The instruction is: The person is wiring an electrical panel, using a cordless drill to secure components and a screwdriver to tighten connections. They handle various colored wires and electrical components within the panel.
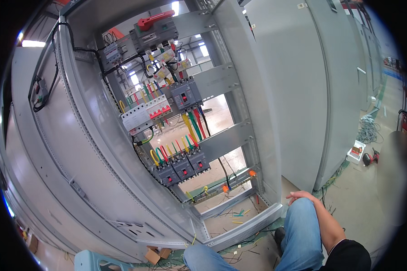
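Note:
My right hand [298, 195] lies by my bent right knee [301, 210], its fingers loosely stretched out with nothing in them. The knee hides part of the hand. My left hand is outside the picture. In front of me stands an open grey electrical cabinet [267, 135]. Inside, a switch with a red rotary handle [156, 20] sits at the top. Below it are a large circuit breaker [185, 95], a row of small breakers [158, 107] and three moulded-case breakers [184, 169], with yellow, green and red wires.
Wire offcuts [239, 216] litter the cabinet's bottom. A blue plastic stool [88, 261] and an open cardboard box [153, 255] stand at the lower left. On the right floor are a white bin [356, 152], a red-black power tool [371, 158] and coiled cable [369, 130].

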Motion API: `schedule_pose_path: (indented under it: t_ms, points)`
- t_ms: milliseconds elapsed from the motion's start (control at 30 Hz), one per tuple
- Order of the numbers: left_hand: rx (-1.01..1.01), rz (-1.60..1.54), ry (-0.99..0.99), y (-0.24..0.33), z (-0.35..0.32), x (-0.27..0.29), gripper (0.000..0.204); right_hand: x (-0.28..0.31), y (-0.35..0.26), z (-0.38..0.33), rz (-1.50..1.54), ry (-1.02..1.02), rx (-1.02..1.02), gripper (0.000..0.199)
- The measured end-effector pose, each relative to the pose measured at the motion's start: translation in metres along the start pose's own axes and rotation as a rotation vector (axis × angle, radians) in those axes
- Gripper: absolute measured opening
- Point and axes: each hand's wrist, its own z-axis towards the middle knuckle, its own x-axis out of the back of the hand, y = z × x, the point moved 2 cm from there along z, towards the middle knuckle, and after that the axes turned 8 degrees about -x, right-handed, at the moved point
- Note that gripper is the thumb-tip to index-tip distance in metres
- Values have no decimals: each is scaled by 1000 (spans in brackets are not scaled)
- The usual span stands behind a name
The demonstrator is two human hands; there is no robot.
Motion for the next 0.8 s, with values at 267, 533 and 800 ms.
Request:
schedule_pose_path:
  t_ms: [267,533,800]
  points:
    - [-2,-25,6,3,-8,11,51,-2,2,-1,12,1,14,68]
    - [0,-80,-2,3,-13,29,51,-1,0,1,32,-36,8,62]
    - [-120,-315,-110,81,-9,71,47,-3,1,21,-149,19,49,55]
